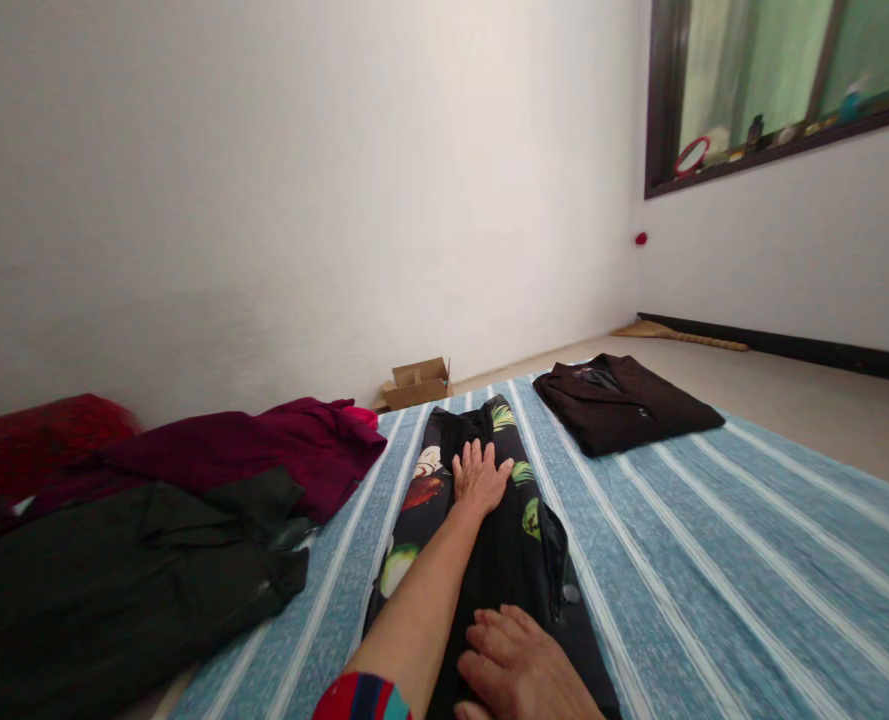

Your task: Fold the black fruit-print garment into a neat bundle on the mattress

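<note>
A black printed garment [508,560] lies folded into a long narrow strip on the striped bedsheet [676,520]. Green leaf-like and pale shapes show along its sides, and a round button sits near its right edge. My left hand [483,478] rests flat on the upper part of this garment, fingers spread, palm down. Closer to me, my right hand [525,662] lies on its lower part, fingers extended over the cloth. Neither hand holds anything that I can see. The lower end of the garment is partly hidden by my arm and right hand.
To the right lies a folded dark brown garment [628,405]. Dark green clothing [129,570] and maroon clothing [294,445] are heaped at left. Beyond the bed are a cardboard box [418,382], a broom [676,333] on the floor, and a windowsill holding a red-rimmed mirror [692,156].
</note>
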`<action>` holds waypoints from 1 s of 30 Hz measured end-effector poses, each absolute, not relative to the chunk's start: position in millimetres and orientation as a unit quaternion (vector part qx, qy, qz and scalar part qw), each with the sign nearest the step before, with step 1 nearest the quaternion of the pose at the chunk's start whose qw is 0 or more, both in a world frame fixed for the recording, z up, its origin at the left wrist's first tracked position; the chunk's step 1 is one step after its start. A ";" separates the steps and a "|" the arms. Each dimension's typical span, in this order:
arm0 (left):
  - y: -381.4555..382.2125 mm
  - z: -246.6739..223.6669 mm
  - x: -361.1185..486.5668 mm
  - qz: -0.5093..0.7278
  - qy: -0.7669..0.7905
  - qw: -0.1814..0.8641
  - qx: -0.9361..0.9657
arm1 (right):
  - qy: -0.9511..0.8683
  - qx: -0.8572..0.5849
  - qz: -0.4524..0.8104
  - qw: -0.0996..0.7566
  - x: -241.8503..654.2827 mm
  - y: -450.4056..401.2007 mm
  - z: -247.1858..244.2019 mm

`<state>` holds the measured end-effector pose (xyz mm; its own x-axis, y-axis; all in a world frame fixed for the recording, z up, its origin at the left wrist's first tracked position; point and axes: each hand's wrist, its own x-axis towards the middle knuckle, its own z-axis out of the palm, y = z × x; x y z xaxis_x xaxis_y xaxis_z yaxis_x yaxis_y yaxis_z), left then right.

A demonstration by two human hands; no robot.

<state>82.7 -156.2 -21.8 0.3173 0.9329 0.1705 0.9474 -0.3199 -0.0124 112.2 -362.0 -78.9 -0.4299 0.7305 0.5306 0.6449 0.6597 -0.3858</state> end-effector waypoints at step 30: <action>-123.8 -3.6 38.6 -0.305 -0.648 -0.123 -0.687 | -0.827 -0.377 -0.098 0.405 108.8 -352.2 -101.0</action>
